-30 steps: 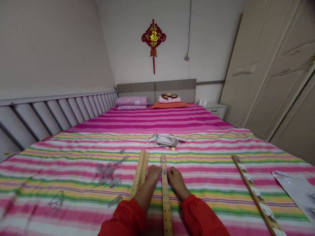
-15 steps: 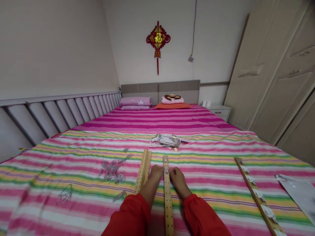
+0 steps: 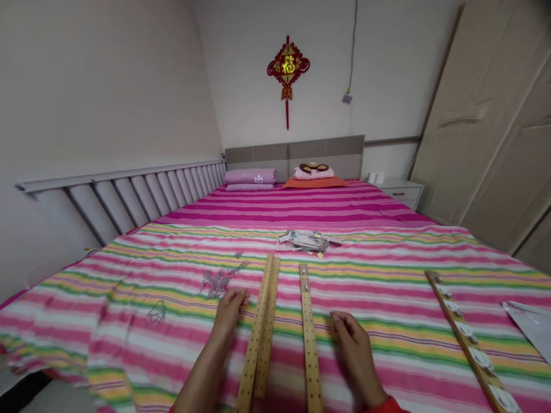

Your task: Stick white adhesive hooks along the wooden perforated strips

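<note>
My left hand [image 3: 231,307] is over the striped sheet, between a pile of small clear plastic pieces [image 3: 216,283] and a pair of perforated wooden strips [image 3: 262,327]. Its fingers are bent together, and what they hold, if anything, is too small to name. Right of the single perforated strip [image 3: 310,344], my right hand [image 3: 350,338] has its thumb and fingers curled close, touching no strip; whether something small is inside cannot be told. Two small shiny metal pieces [image 3: 305,287] sit at the far end of that single strip.
At the right lies a wooden strip with round white pieces [image 3: 466,331], beside a clear plastic bag [image 3: 531,324]. Farther back is a plastic package [image 3: 306,241]. A thin looped wire [image 3: 157,311] lies left. A metal rail [image 3: 142,198] borders the bed.
Both hands have left the single strip's far end and moved apart, the left one toward the clear pieces, the right one rightward and nearer me. The view has shifted slightly left.
</note>
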{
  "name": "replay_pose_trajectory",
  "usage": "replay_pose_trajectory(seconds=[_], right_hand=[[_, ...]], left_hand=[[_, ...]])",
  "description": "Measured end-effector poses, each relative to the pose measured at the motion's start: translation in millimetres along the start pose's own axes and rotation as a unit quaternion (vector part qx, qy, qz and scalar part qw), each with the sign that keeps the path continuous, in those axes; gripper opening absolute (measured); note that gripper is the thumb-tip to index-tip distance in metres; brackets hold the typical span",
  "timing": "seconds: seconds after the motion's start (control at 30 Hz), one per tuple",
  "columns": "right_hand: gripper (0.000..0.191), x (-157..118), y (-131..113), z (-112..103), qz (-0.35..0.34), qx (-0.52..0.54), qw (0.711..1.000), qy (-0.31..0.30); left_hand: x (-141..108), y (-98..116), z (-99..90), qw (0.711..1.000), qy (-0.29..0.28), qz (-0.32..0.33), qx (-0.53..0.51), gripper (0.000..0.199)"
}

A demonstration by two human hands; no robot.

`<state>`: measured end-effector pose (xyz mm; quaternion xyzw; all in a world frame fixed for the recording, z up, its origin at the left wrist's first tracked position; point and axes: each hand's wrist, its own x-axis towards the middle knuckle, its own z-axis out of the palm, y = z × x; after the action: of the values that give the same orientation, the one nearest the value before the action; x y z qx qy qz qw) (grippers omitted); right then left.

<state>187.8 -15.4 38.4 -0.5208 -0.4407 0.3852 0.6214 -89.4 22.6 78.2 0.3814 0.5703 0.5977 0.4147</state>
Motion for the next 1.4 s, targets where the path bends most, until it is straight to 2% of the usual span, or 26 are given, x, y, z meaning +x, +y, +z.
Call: replay_pose_trajectory(seconds=[0.1, 0.2, 0.3, 0.43, 0.5, 0.57, 0.67, 0.8, 0.9, 1.03, 1.1, 1.17, 1.27, 1.4], right_hand=[[0.037, -22.0, 3.2, -5.0, 0.017, 0.002, 1.0, -0.002], [0.039, -32.0, 10.9, -5.6, 0.015, -0.01, 1.0, -0.011], [0.041, -33.4, 16.0, -5.1, -0.008, -0.04, 0.999, -0.013], [0.042, -32.3, 20.0, -5.8, -0.026, -0.063, 0.998, -0.018], [0.042, -32.3, 22.1, -6.3, -0.033, -0.066, 0.997, -0.016], [0.042, -32.6, 23.2, -6.5, -0.033, -0.068, 0.997, -0.018], [0.042, -33.9, 21.2, -6.2, -0.028, -0.066, 0.997, -0.017], [0.042, -35.3, 15.2, -5.9, -0.019, -0.041, 0.999, -0.013], [0.041, -33.1, 15.5, -6.3, 0.01, 0.01, 1.0, -0.017], [0.041, -31.6, 14.6, -4.8, 0.058, 0.065, 0.996, -0.026], [0.04, -36.1, 6.8, -1.8, 0.035, 0.056, 0.996, -0.054], [0.039, -44.6, -6.6, 2.9, 0.0, 0.028, 0.994, -0.103], [0.031, -60.5, -31.3, 10.7, -0.059, -0.036, 0.985, -0.159], [0.018, -78.2, -55.9, 16.4, -0.182, -0.122, 0.952, -0.213]], left_hand=[[-18.3, -16.1, -40.1, 0.997, 0.059, 0.033, 0.022, 0.041], [-31.0, -33.5, -59.7, 0.989, 0.096, 0.073, 0.083, 0.037], [-36.5, -43.9, -62.7, 0.977, 0.111, 0.103, 0.148, 0.035], [-40.8, -46.5, -58.1, 0.929, 0.118, 0.197, 0.288, 0.024], [-42.6, -46.3, -56.6, 0.908, 0.111, 0.221, 0.337, 0.02], [-43.1, -46.6, -56.5, 0.901, 0.112, 0.227, 0.352, 0.017], [-42.0, -45.4, -57.8, 0.915, 0.121, 0.209, 0.322, 0.017], [-46.3, -31.6, -57.3, 0.968, 0.101, 0.114, 0.201, 0.021], [-56.7, -11.8, -53.7, 0.987, 0.063, 0.072, 0.128, 0.023], [-74.1, 14.6, -44.5, 0.987, -0.034, 0.071, 0.141, 0.016], [-83.6, 24.8, -36.9, 0.975, -0.082, 0.096, 0.182, 0.012], [-93.7, 33.0, -27.1, 0.951, -0.113, 0.15, 0.245, 0.009], [-109.5, 40.8, -9.8, 0.888, -0.154, 0.245, 0.356, 0.006], [-127.4, 42.6, 10.8, 0.814, -0.194, 0.306, 0.455, 0.012]])
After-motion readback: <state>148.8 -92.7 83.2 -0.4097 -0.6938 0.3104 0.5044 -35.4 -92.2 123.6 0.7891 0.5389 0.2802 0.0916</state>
